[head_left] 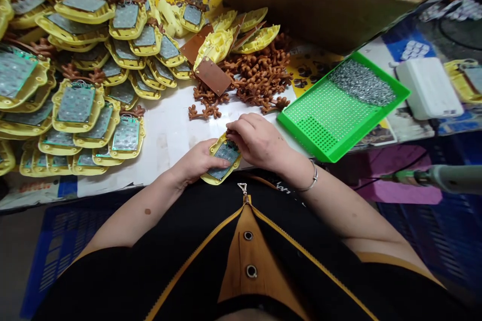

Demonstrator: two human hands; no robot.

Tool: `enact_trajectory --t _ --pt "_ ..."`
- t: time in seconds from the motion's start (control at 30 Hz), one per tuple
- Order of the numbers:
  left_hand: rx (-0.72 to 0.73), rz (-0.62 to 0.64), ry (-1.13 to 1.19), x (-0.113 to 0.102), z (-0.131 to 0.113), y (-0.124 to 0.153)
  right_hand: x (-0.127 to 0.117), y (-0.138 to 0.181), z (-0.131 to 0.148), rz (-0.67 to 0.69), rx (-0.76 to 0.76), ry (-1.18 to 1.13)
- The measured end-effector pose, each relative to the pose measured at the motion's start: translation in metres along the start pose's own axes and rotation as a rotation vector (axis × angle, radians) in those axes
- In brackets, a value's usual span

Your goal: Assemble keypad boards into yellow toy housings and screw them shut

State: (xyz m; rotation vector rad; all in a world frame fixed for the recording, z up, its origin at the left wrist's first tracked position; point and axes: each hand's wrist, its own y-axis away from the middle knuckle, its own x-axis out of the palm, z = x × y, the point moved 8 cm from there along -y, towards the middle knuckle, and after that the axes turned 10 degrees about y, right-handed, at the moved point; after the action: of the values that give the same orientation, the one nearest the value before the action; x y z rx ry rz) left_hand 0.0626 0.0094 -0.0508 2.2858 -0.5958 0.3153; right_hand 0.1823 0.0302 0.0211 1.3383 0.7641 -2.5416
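Note:
Close to my body, at the table's front edge, my left hand point(203, 160) grips a yellow plastic shell point(211, 179) with a grey circuit board point(225, 154) set in it. The thumb lies across the board. My right hand point(254, 138) is closed in a pinch at the shell's upper end. A bit of brown shows at its fingertips, apparently an antler-shaped piece, mostly hidden by the fingers. Just beyond the hands lies a heap of brown antler-shaped pieces point(250, 77), with a few loose ones nearer me.
Stacked yellow shells with boards point(77, 103) fill the left side. Brown boards point(214, 76) and yellow shells lie on the antler heap. A green perforated tray point(309, 145) with small metal screws point(361, 83) stands at right, a white box point(429, 88) beside it. A cardboard box point(301, 5) stands behind.

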Motion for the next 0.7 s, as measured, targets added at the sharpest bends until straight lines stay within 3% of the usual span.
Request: enact_trajectory --t 0.13,0.23,0.3,0.43,0.5,0.7 --pt "0.018 0.085 -0.025 0.006 -0.002 0.002 0.005 0.005 -0.016 0.008 0.230 -0.317" --pt "0.040 0.089 -0.007 0.005 -0.002 0.002 0.003 0.005 -0.019 -0.082 0.261 -0.360" --pt "0.038 0.073 0.027 0.003 -0.002 0.002 0.012 0.004 -0.023 -0.041 0.298 -0.505" --pt "0.015 0.042 0.113 0.000 -0.002 0.001 0.034 0.016 -0.044 0.042 0.565 -0.932" --pt "-0.003 0.034 0.162 -0.001 -0.002 0.001 0.037 0.024 -0.051 0.062 0.635 -1.003" --pt "-0.022 0.023 0.188 -0.003 -0.001 -0.001 0.043 0.032 -0.048 0.200 0.618 -0.997"
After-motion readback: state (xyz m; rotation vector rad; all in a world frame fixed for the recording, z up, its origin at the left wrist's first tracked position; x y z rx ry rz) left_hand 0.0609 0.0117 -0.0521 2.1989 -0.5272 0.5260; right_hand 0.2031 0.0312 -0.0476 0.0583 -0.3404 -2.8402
